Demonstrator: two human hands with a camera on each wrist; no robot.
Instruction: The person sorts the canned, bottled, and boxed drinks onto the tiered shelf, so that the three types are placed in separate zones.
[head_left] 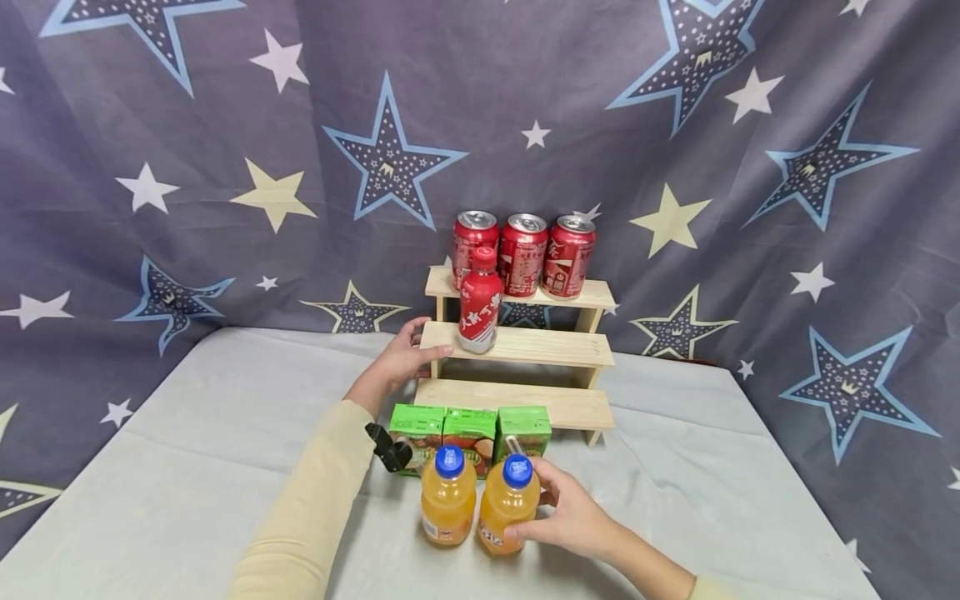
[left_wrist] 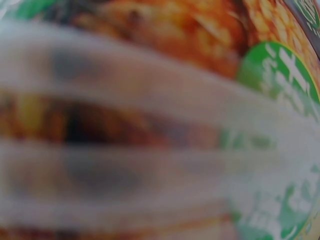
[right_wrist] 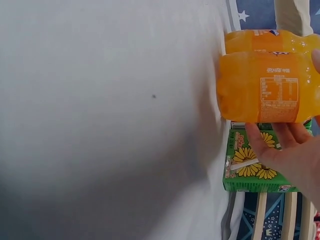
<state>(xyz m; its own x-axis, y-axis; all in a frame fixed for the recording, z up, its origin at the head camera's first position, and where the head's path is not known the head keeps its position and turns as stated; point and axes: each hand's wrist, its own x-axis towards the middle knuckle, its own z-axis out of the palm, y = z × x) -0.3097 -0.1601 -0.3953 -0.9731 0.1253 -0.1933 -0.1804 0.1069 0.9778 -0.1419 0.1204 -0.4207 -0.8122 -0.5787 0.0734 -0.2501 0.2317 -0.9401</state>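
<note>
My left hand (head_left: 401, 358) grips the left end of the middle step of a three-step wooden display stand (head_left: 555, 346), thumb along the front edge and fingers behind. On that step, near the thumb, stands a red drink bottle (head_left: 480, 304) with a white bottom. In my right hand (head_left: 573, 512) is an orange drink bottle (head_left: 510, 504) with a blue cap, fingers and thumb around its side. The right wrist view shows this bottle (right_wrist: 255, 87) with the right hand's fingers (right_wrist: 257, 142) at its side. A second orange bottle (head_left: 448, 504) stands just left of it.
Three red cans (head_left: 523, 258) line the top step. Green drink cartons (head_left: 468, 425) stand in a row before the bottom step (head_left: 517, 402); one carton's printed side (left_wrist: 200, 30) fills the left wrist view, blurred. Pale cloth (head_left: 187, 450) covers the table, with a star-patterned curtain (head_left: 495, 108) behind.
</note>
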